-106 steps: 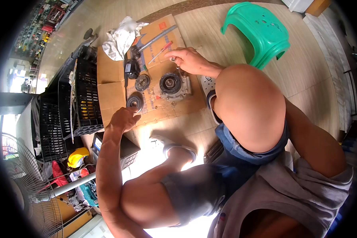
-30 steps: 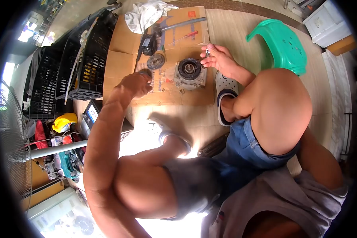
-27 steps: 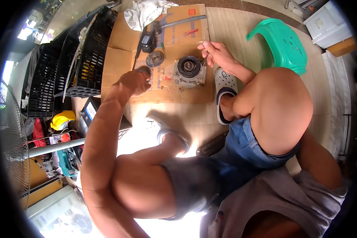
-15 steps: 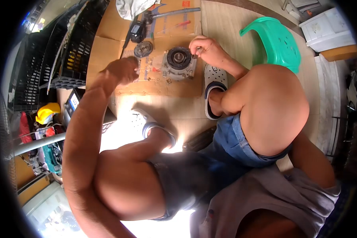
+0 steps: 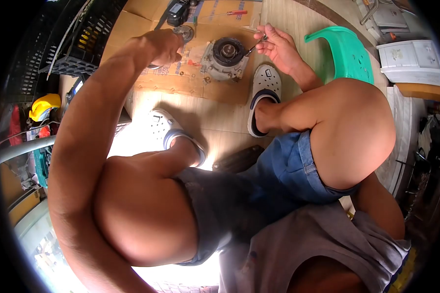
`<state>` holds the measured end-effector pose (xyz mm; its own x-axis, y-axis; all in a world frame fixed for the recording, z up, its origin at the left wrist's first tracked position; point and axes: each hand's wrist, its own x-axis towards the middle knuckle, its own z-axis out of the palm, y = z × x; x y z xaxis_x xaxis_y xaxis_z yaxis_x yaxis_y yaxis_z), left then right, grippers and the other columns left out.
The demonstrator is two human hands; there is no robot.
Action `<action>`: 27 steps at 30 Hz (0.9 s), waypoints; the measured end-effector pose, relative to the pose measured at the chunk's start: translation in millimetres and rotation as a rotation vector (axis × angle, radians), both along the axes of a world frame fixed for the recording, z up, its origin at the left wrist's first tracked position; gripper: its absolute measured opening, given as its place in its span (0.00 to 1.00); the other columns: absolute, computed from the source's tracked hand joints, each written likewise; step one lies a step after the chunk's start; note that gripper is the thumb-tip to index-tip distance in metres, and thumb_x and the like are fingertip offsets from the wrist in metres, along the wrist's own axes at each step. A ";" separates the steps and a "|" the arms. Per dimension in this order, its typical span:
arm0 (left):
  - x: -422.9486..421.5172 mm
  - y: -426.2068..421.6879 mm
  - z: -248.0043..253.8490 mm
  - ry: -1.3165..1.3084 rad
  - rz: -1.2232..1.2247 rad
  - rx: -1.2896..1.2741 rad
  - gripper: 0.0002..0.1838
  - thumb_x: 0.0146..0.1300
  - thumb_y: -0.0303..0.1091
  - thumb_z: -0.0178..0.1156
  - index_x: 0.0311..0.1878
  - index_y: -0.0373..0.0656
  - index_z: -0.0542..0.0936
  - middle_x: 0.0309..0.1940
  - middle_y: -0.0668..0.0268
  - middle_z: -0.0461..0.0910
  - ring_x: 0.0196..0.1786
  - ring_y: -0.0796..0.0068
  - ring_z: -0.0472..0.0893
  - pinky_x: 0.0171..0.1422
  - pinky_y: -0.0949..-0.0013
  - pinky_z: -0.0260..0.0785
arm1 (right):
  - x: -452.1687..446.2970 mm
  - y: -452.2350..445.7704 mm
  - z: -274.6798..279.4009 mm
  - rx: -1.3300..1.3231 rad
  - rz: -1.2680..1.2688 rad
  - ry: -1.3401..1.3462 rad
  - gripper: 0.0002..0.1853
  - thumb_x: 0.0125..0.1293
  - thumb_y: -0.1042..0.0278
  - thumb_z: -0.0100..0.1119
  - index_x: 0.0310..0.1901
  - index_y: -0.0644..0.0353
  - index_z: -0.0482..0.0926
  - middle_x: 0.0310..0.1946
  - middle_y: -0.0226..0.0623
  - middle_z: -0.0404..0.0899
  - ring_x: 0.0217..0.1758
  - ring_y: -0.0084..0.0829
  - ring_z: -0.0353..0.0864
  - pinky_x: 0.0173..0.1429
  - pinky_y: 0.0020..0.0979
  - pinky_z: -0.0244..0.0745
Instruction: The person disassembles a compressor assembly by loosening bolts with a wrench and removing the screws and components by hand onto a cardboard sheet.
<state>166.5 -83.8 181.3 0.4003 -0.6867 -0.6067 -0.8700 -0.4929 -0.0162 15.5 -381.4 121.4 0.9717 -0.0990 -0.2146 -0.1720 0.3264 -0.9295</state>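
Observation:
A metal housing with a round black ring and a central hub [image 5: 223,58] sits on the flattened cardboard [image 5: 200,93]. My right hand [image 5: 282,51] is just right of it, thumb and fingers pinching a thin dark rod-like piece [image 5: 253,49]. The piece's lower end reaches the housing's right edge; whether it is attached there I cannot tell. My left hand [image 5: 162,47] is curled over the cardboard left of the housing. A curved shiny edge [image 5: 154,67] shows under it, but what the fingers hold is hidden. Beyond that hand lies a round grey disc [image 5: 184,32].
A black power tool [image 5: 178,12] and a red-handled screwdriver [image 5: 237,12] lie at the far end of the cardboard. Small loose parts are scattered near the housing. A green plastic stool [image 5: 349,53] stands right, black crates [image 5: 76,63] left. My clogs [image 5: 267,80] are close to the cardboard.
My right hand has drawn back to the right, away from the housing, and the thin piece now shows. My left hand appears farther up, nearer the disc. The whole view has shifted.

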 end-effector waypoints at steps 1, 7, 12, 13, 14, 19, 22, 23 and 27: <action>0.8 0.3 -0.4 0.008 0.000 -0.004 0.23 0.70 0.44 0.60 0.64 0.43 0.77 0.56 0.54 0.82 0.60 0.52 0.80 0.65 0.58 0.73 | 1.5 -2.2 -0.7 -0.091 0.011 0.016 0.26 0.78 0.50 0.51 0.63 0.67 0.73 0.46 0.36 0.81 0.39 0.26 0.82 0.45 0.28 0.78; -10.6 6.4 13.9 -0.004 0.101 -0.024 0.24 0.71 0.45 0.59 0.65 0.43 0.76 0.58 0.54 0.81 0.61 0.53 0.80 0.67 0.59 0.72 | 1.1 23.8 22.0 -0.833 0.154 -0.014 0.22 0.78 0.48 0.50 0.54 0.61 0.81 0.40 0.33 0.82 0.36 0.23 0.80 0.44 0.27 0.77; -9.7 8.8 9.6 0.001 0.103 -0.019 0.24 0.71 0.45 0.59 0.65 0.43 0.76 0.58 0.55 0.81 0.61 0.53 0.79 0.67 0.59 0.71 | -2.7 24.4 8.9 -0.928 0.094 -0.155 0.23 0.78 0.49 0.51 0.58 0.62 0.79 0.43 0.34 0.83 0.39 0.25 0.82 0.48 0.29 0.79; -10.0 8.8 10.5 0.001 0.098 -0.024 0.24 0.71 0.45 0.59 0.65 0.43 0.76 0.58 0.55 0.81 0.61 0.53 0.79 0.67 0.59 0.71 | -2.5 24.1 1.8 -0.782 0.059 -0.204 0.23 0.78 0.49 0.51 0.59 0.62 0.78 0.44 0.35 0.84 0.39 0.26 0.82 0.49 0.29 0.79; -7.3 9.5 6.5 0.018 0.103 -0.035 0.24 0.71 0.45 0.58 0.65 0.43 0.76 0.59 0.55 0.81 0.61 0.53 0.79 0.67 0.59 0.71 | -1.7 24.4 -5.4 -0.635 0.024 -0.252 0.23 0.78 0.50 0.51 0.59 0.62 0.78 0.44 0.35 0.84 0.40 0.27 0.82 0.49 0.30 0.79; -8.4 8.5 8.2 0.005 0.110 -0.024 0.23 0.70 0.44 0.59 0.64 0.43 0.77 0.59 0.55 0.81 0.62 0.53 0.79 0.67 0.59 0.71 | -3.7 29.5 8.8 0.081 -0.124 -0.031 0.22 0.79 0.52 0.51 0.61 0.62 0.76 0.43 0.34 0.83 0.37 0.23 0.78 0.47 0.30 0.77; -8.2 8.5 9.3 0.022 0.128 -0.039 0.24 0.70 0.45 0.59 0.64 0.44 0.76 0.59 0.55 0.81 0.62 0.53 0.79 0.67 0.59 0.71 | 0.0 16.5 1.6 0.026 -0.140 0.036 0.21 0.78 0.51 0.52 0.58 0.60 0.79 0.39 0.31 0.81 0.32 0.21 0.75 0.42 0.27 0.75; -9.0 9.6 10.8 0.020 0.131 -0.035 0.24 0.70 0.45 0.59 0.64 0.44 0.76 0.59 0.55 0.81 0.62 0.53 0.79 0.67 0.59 0.71 | 0.1 16.2 4.1 -0.127 -0.104 0.016 0.20 0.78 0.51 0.52 0.56 0.60 0.80 0.37 0.30 0.80 0.31 0.20 0.73 0.41 0.26 0.74; -13.8 8.6 16.1 0.007 0.110 -0.028 0.24 0.70 0.44 0.58 0.64 0.43 0.76 0.60 0.55 0.80 0.63 0.53 0.79 0.67 0.59 0.71 | -3.0 25.6 18.8 -0.723 0.046 -0.025 0.20 0.78 0.50 0.53 0.51 0.59 0.83 0.32 0.27 0.77 0.30 0.19 0.73 0.39 0.23 0.72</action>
